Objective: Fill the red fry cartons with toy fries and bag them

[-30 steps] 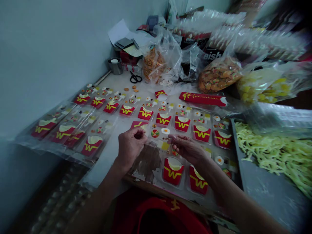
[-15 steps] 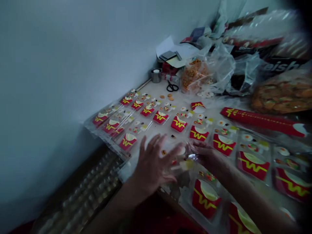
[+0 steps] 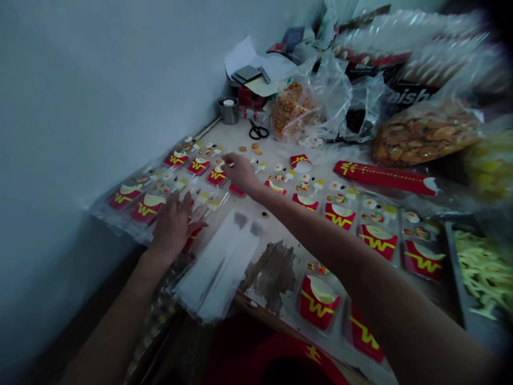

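Observation:
My left hand (image 3: 175, 222) lies with its fingers apart over filled clear bags at the table's left end. Under and beside it are red fry-pouch pieces (image 3: 147, 207) with a yellow zigzag, in clear plastic. Farther back, my right hand (image 3: 240, 172) reaches across to the rear row, its fingertips pinched just above a bagged red pouch piece (image 3: 217, 175). Whatever those fingers hold is too small or hidden to make out. Small egg-, burger- and pizza-like pieces lie above each pouch. Flat clear plastic bags (image 3: 224, 262) lie between my forearms, overhanging the front edge.
Black scissors (image 3: 258, 130) and a metal cup (image 3: 229, 111) are at the back. Bulging bags of orange pieces (image 3: 292, 111) and round pieces (image 3: 420, 136) stand behind a long red stack (image 3: 385, 176). A grey tray (image 3: 455, 267) of pale strips sits right. A wall (image 3: 80, 107) borders the left.
My hands have parted from the middle of the table. The left moved left onto the filled bags; the right reached far back and left. The view has shifted right, showing the tray.

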{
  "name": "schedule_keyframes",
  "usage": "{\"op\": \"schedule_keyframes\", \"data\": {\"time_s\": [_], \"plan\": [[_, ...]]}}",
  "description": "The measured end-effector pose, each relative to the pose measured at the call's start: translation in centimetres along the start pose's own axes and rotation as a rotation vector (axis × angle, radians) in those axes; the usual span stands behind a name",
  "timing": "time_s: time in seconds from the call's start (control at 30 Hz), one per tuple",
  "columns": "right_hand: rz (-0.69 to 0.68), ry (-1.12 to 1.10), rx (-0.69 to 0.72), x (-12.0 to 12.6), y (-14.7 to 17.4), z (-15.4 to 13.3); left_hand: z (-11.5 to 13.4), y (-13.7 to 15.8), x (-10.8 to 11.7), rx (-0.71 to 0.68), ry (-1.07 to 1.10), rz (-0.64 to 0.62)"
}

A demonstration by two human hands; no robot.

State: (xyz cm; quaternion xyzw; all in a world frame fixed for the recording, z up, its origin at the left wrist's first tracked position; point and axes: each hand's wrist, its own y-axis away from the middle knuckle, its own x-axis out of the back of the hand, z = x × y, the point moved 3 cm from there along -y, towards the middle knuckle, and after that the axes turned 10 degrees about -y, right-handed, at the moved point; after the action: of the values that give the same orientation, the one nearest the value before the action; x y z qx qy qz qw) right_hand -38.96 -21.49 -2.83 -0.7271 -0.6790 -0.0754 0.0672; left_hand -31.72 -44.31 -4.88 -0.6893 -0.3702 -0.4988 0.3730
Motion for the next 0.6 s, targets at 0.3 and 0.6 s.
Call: {"op": "schedule_keyframes", "data": {"time_s": [0.3, 0.6], "plan": [[-0.278, 0.306, 0.001, 19.0, 21.4, 1.3, 11.3, 1.3, 0.6, -0.099, 0.018, -0.196], [-0.53, 0.778, 0.15, 15.5, 32.4, 3.8, 10.5, 0.4, -1.0, 0.277, 0.404, -0.214]]}}
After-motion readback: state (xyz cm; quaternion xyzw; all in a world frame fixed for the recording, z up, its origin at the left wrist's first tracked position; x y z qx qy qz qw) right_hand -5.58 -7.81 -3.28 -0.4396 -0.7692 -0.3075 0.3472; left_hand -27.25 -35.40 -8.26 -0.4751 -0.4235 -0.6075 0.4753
